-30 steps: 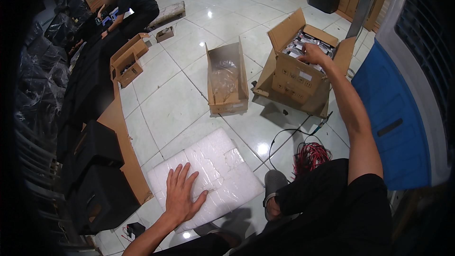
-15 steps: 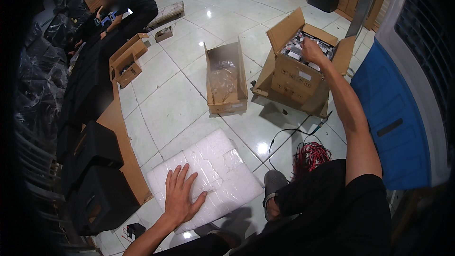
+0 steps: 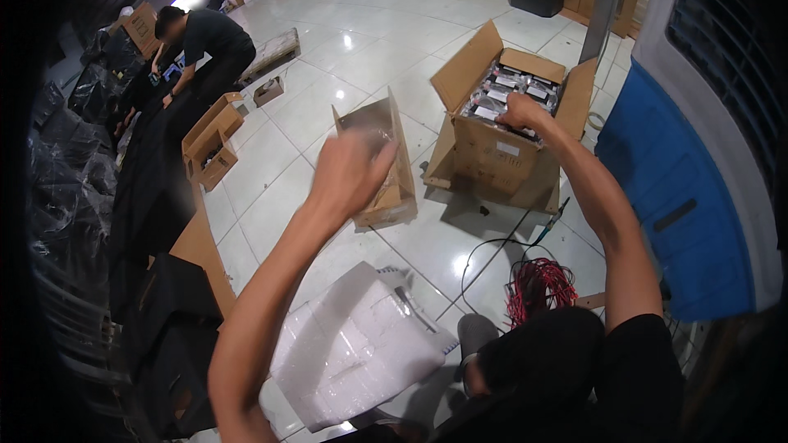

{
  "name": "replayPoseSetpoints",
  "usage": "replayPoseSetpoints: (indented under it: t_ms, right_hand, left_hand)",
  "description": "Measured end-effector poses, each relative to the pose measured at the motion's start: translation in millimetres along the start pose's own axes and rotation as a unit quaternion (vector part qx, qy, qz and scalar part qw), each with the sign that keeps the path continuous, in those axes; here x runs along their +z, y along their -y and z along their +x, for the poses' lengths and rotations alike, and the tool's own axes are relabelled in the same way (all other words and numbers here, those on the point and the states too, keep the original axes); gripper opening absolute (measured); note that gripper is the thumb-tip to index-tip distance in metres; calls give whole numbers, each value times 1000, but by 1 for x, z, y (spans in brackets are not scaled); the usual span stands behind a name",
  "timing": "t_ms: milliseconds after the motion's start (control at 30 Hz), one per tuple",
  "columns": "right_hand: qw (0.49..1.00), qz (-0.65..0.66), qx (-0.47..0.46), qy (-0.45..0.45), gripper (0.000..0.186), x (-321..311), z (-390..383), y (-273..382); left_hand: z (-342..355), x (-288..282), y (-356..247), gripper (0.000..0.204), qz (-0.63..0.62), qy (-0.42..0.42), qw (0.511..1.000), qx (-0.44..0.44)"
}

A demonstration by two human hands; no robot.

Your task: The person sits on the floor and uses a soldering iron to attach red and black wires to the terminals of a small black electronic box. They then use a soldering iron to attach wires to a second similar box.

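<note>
An open cardboard box (image 3: 492, 156) stands at the right, packed with plastic-wrapped parts (image 3: 538, 82) that have dark sides and white labels. My right hand (image 3: 525, 112) is down on these parts at the near side, fingers curled and closed; its fingertips are hidden among the wrapping. In the middle my left hand (image 3: 355, 176) is in the air, smeared by motion, so its fingers do not show clearly. Behind it is a long open cardboard carton (image 3: 394, 207), partly covered by the hand. Below my left forearm a white foam block (image 3: 361, 344) wrapped in clear film lies on the floor.
Red and black wires (image 3: 542, 287) lie bundled by my knee, with a thin cable beside them. Black cabinets (image 3: 180, 295) line the left. A co-worker (image 3: 213, 41) bends over at the back left near a small open carton (image 3: 217, 160). A blue panel (image 3: 665, 189) stands close at the right.
My left hand has lifted off the foam block and moved up and forward. The foam block looks tilted, with its far edge raised. My right hand stays in the box.
</note>
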State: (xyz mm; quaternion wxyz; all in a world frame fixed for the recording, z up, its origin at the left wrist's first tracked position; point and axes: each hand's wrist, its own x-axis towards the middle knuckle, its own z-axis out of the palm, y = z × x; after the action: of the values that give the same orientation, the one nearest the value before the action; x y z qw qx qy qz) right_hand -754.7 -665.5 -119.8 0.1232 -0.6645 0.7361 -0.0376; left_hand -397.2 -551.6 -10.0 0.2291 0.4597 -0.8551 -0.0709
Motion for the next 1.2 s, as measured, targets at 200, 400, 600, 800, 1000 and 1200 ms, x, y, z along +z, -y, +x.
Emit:
replayPoseSetpoints:
  t_ms: [200,400,600,800,1000,1200]
  right_hand:
    - [971,232,54,-31,36,8,0,-6]
    - [963,263,30,-59,47,12,-16,-6]
    - [985,169,-22,-41,44,17,-20,-2]
    - [966,239,41,-88,36,32,-13,-9]
    - [936,319,44,-140,37,30,-10,-3]
    - [860,452,11,-236,37,-61,-18,20]
  left_hand:
    - [154,97,-31,34,-129,2,991,-34]
    - [202,180,-30,27,63,61,996,-20]
    - [195,191,-36,22,176,157,972,-23]
    - [197,203,-18,22,101,72,988,-90]
    - [184,202,-2,22,-34,-38,995,-88]
    - [213,121,-20,24,-107,-219,969,-39]
